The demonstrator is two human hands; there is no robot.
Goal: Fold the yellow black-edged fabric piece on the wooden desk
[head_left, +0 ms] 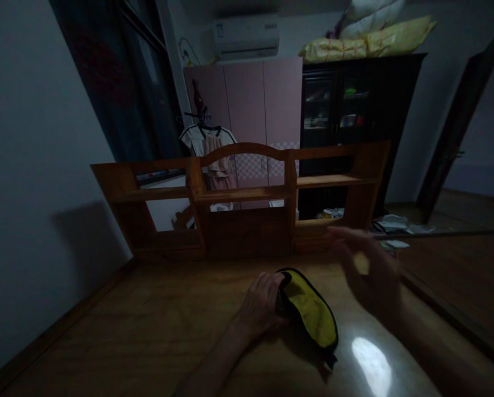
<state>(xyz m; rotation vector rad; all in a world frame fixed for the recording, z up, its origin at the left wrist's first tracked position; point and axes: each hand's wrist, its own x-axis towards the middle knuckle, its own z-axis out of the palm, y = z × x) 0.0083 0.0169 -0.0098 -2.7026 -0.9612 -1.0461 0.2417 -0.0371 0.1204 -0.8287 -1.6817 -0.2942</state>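
Observation:
A yellow pouch with a black rim [313, 314] lies on the wooden desk [148, 331] in front of me. My left hand [263, 303] is closed on the pouch's left end, fingers curled around its dark edge. My right hand [366, 270] hovers above and to the right of the pouch, smeared by motion, so its fingers are unclear. It touches nothing that I can see.
A low wooden shelf unit [247, 198] with open compartments stands along the desk's far edge. Behind it are a pink wardrobe [263, 110], a dark cabinet [354, 121] and hanging clothes [209, 149]. A bright light reflection [371, 364] glares on the desk near me.

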